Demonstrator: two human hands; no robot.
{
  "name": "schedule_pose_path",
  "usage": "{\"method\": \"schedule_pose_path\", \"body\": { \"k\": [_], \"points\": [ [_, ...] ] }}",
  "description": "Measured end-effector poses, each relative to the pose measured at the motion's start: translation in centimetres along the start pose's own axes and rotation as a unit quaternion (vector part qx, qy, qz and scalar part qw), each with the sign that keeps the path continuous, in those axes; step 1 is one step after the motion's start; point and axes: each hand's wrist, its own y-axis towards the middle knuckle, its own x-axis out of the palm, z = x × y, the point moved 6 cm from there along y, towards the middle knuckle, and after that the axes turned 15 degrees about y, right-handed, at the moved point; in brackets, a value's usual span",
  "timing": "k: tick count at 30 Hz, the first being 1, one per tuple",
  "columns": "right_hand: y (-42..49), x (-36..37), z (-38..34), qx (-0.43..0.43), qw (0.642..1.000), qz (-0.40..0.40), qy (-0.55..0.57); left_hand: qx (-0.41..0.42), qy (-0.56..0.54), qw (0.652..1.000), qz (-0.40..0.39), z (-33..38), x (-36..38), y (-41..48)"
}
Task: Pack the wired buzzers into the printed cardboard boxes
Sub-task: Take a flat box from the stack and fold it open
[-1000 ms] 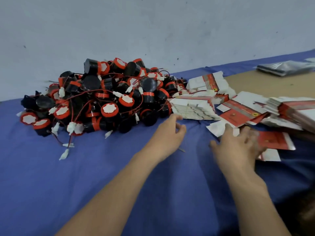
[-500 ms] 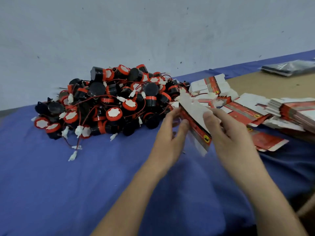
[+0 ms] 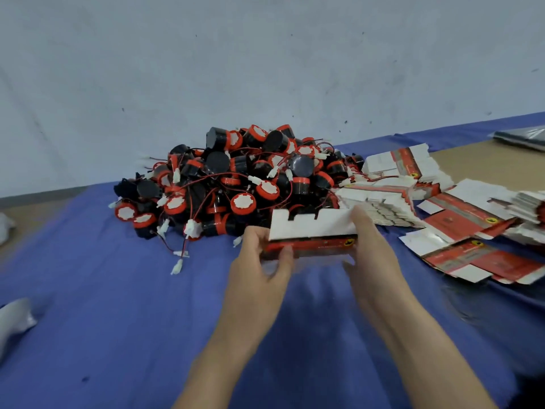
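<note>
Left hand, right hand grip box — ends hidden.

Single view from a wide-angle camera worn on the head, facing forward and down over the tabletop toward the wall. The forearms enter at the bottom edge. The left hand and right hand, holding a box, lie near the lens at mid-frame. The buzzers lie just beyond, with flat boxes at right.
</note>
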Motion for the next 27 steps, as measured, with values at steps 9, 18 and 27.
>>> {"method": "schedule_pose_path", "body": {
  "k": [9,18,27],
  "points": [
    [-2.1,4.6,3.1,-0.011,0.981,-0.177,-0.081,0.060,-0.022,0.995,-0.080,0.9,-1.4,-2.1],
    [-3.8,5.4,4.0,-0.013,0.972,-0.223,-0.073,0.041,-0.097,0.986,-0.128,1.6,-1.0,-3.1],
    [-4.1,5.3,3.5,-0.023,0.965,-0.244,-0.094,0.044,-0.099,0.982,-0.155,1.9,-1.2,-3.3]
  ]
}}
